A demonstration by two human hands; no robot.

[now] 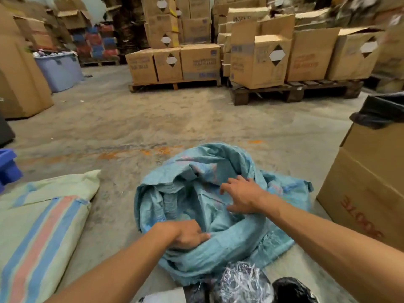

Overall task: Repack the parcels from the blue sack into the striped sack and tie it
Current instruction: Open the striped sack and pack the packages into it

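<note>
A striped sack (41, 226), pale green with blue and pink bands, is seen lying flat on the concrete floor (135, 127), well to the left of the gripping hand and apart from it. A blue crate (7, 167) is cut off at the left edge beyond it.

The near rim of the blue sack (218, 215) is gripped by the left hand (185, 234), with the fingers curled into the fabric and a fold bunched beneath them. The sack is crumpled on the floor with its mouth gaping between the two hands. Just right of that grip and a little farther away, the right hand (242, 196) is laid inside the mouth, fingers spread and pressed on the inner cloth; nothing is seen pinched by it.

Below the grip, at the bottom edge, plastic-wrapped parcels (242, 283) and a black bag (293, 290) are found against the sack's hem. To the far right a cardboard box (367, 189) is stood, well apart from both hands. Behind everything, stacked cartons (260, 60) are piled on pallets (295, 91).
</note>
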